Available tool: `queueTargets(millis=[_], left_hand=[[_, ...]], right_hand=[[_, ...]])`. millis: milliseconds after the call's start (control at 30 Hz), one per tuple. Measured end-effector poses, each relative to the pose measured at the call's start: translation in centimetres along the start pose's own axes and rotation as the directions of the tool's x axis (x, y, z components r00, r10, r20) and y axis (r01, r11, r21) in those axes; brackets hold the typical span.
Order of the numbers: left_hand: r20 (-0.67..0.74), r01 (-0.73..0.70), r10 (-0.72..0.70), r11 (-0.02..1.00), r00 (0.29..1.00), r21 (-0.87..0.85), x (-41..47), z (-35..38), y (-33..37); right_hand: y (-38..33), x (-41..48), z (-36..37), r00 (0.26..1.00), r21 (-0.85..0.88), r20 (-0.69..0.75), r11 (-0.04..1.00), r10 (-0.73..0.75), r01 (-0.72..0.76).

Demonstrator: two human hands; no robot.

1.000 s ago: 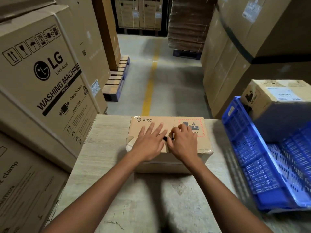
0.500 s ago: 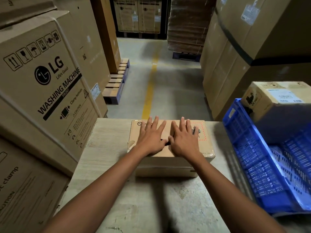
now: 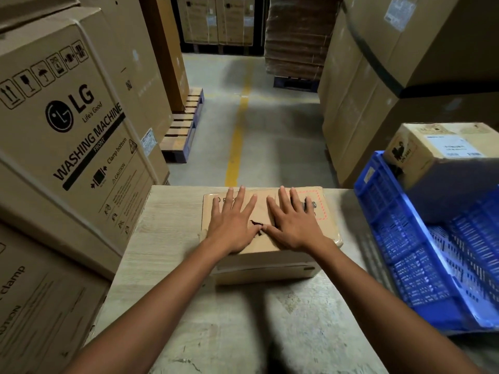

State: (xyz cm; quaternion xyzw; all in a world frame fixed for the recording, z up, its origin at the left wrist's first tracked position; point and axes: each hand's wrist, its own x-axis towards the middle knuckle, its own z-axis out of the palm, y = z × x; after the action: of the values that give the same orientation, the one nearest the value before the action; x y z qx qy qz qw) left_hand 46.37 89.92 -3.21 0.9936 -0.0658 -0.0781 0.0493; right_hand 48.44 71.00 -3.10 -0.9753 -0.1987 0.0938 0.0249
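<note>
Box: a flat brown cardboard box (image 3: 264,265) with a red dashed label sat at the worktop's far edge, about mid-width, back side roughly flush with that edge.
Left hand: the left hand (image 3: 232,228) lay flat on the left half of the box top, fingers straight and spread apart, clamped on nothing.
Right hand: the right hand (image 3: 294,225) lay flat on the right half, fingers straight and spread, partly covering the red label, clamped on nothing.
Thumbs: the tips met near the middle of the top, at a small dark mark; could not tell what it was.
Worktop: a pale wood-grain worktop (image 3: 167,238), scuffed toward the near edge.
Crate: a blue slatted plastic crate (image 3: 418,252) sat tilted at the right edge, near the box but apart.
Second box: a tan cardboard box with a white label (image 3: 421,155) sat at the crate's far end.
Left side: a big brown LG washing-machine carton (image 3: 67,130) stood against the left edge.
Floor: a grey concrete floor with a yellow line (image 3: 237,136) lay beyond the far edge, with a wooden pallet (image 3: 183,130) to its left.
</note>
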Motion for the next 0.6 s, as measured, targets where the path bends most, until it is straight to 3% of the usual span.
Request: queueTargets(millis=[133,200,267,333,467,600], left_hand=[[0.030,0.013,-0.013,1.000,0.999,-0.011,0.4,-0.8,0.8],[-0.008,-0.001,0.001,0.999,1.000,-0.043,0.1,-1.2,0.7],[-0.033,-0.014,0.011,0.996,0.999,-0.089,-0.5,-1.4,0.6],[-0.105,0.001,-0.014,0.992,0.994,-0.125,-1.6,-1.7,1.1],[-0.337,-0.004,-0.034,0.994,0.941,-0.113,-4.2,-1.2,3.0],[-0.288,-0.085,0.052,0.991,0.956,-0.103,-5.2,0.9,3.1]], right_hand=[[-0.8,0.2,-0.1,0.998,-0.021,-0.043,0.999,0.040,-0.041],[-1.2,-0.5,0.4,0.971,0.039,-0.239,0.999,0.027,-0.018],[-1.4,-1.8,1.4,0.866,0.096,-0.500,0.993,-0.011,0.068],[-1.5,-3.0,2.1,0.785,0.136,-0.619,0.986,0.009,0.096],[-1.7,-3.7,2.0,0.812,0.060,-0.581,0.993,-0.049,0.103],[-2.0,-3.1,2.4,0.843,-0.022,-0.520,0.989,-0.137,0.148]])
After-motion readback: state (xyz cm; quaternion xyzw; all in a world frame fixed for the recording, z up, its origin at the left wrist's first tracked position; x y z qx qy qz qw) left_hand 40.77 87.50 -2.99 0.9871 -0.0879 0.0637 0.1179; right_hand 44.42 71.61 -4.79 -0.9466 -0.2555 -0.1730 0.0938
